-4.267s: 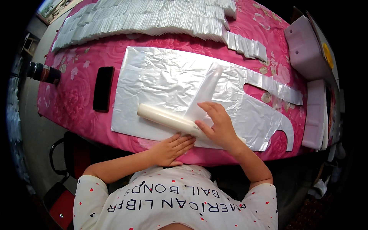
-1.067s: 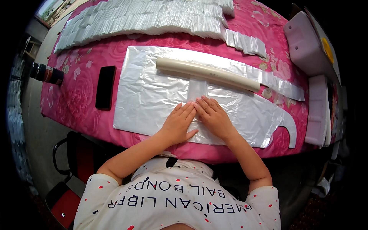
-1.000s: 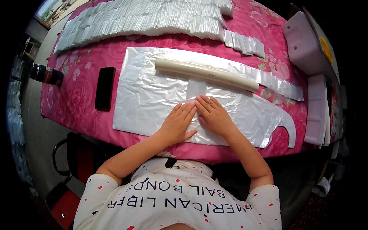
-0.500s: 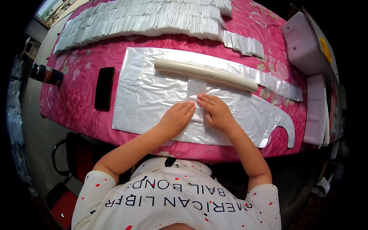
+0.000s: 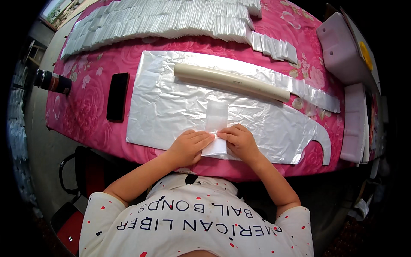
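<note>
Upper left: packed white folded plastic [image 5: 171,23], cut off by top edge. Below: dark phone [image 5: 117,97]. Then left hand [image 5: 186,147]: fingers together, clamped on plastic strip [image 5: 217,112], thumb hidden. Between hands: strip on large silvery bag [image 5: 167,98], long axis running nearly straight away from shirt [image 5: 192,214], far end toward pale tube [image 5: 233,82], brighter near end toward shirt; middle covered by fingertips, fold layers hard to make out. Right hand [image 5: 240,143]: fingertips clamped on strip too, thumb unclear.
</note>
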Demonstrator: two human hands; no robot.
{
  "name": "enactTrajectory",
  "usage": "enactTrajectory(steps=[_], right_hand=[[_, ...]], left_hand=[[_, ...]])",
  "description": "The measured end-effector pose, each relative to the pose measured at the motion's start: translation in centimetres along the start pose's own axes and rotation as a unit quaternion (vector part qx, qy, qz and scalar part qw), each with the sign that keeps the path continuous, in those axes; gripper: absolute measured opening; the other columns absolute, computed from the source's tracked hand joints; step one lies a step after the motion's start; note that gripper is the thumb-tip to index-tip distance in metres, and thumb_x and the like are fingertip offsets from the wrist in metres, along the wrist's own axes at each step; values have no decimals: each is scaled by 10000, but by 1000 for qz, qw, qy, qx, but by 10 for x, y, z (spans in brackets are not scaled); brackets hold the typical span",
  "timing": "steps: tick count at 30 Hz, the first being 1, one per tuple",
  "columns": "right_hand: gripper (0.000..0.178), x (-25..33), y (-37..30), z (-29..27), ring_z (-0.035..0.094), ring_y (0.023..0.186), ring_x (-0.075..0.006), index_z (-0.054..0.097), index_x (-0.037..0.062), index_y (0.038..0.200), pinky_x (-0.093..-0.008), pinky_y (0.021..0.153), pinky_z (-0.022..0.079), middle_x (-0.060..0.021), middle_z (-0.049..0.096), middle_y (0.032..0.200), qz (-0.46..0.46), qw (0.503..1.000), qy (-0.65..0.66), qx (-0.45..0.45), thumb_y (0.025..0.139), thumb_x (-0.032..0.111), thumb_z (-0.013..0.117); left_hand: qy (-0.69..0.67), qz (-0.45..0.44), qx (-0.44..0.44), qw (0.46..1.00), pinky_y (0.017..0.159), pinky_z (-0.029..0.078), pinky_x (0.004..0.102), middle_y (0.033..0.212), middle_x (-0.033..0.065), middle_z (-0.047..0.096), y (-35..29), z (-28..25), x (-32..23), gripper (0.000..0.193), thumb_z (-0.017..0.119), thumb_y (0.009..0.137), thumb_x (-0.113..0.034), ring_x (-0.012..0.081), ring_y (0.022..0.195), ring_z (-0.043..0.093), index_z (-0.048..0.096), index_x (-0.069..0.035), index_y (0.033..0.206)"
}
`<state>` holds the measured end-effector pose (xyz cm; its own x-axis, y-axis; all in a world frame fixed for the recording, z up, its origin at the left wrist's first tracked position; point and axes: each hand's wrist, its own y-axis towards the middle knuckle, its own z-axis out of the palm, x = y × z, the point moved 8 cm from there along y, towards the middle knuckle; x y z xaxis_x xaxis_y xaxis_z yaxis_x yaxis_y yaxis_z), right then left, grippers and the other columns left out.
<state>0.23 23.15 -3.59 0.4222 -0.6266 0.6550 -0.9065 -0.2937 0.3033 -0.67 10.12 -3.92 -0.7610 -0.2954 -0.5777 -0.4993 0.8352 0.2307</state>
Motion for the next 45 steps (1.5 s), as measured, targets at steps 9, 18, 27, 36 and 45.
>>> enactTrajectory(steps=[9, 18, 27, 36, 45], right_hand=[[225, -52, 6, 7, 611, 596, -252, 659, 14, 789, -339, 596, 468, -122, 633, 662, 372, 923, 94, 4, 804, 229, 595], [274, -63, 9, 12, 610, 533, -197, 644, 25, 691, -324, 583, 470, -79, 607, 541, 439, 891, 107, 50, 805, 248, 533], [264, -71, 6, 18, 617, 554, -228, 644, 25, 687, -329, 579, 475, -98, 616, 567, 445, 886, 118, 48, 771, 261, 561], [259, -38, 11, -3, 612, 605, -247, 596, 36, 700, -331, 562, 469, -93, 616, 635, 376, 926, -46, -2, 694, 273, 701], [293, -4, 29, -19, 584, 837, -275, 583, 40, 951, -382, 725, 468, -104, 606, 889, 163, 971, -175, -15, 700, 142, 696]], left_hand=[[-150, -338, -67, 927, 561, 476, 353, 654, 123, 630, 28, -5, 64, 597, 621, 796, -148, 289, 587, 618, 361, 19, 1307], [-2, -124, -97, 988, 831, 449, 350, 1164, 157, 522, 35, -17, 33, 621, 623, 766, -79, 258, 1032, 525, 353, 28, 1315], [121, -126, 19, 984, 1098, 120, 453, 1432, 250, 189, 49, 32, 26, 908, 586, 757, -471, 355, 1355, 156, 201, 92, 1357], [150, -132, 36, 979, 1111, 52, 431, 1443, 256, 149, 47, 38, 30, 1035, 550, 719, -605, 349, 1371, 91, 168, 109, 1362], [19, -114, -106, 988, 1097, 92, 442, 1442, 258, 131, 27, 3, 20, 872, 619, 779, -387, 366, 1360, 87, 167, 57, 1379]])
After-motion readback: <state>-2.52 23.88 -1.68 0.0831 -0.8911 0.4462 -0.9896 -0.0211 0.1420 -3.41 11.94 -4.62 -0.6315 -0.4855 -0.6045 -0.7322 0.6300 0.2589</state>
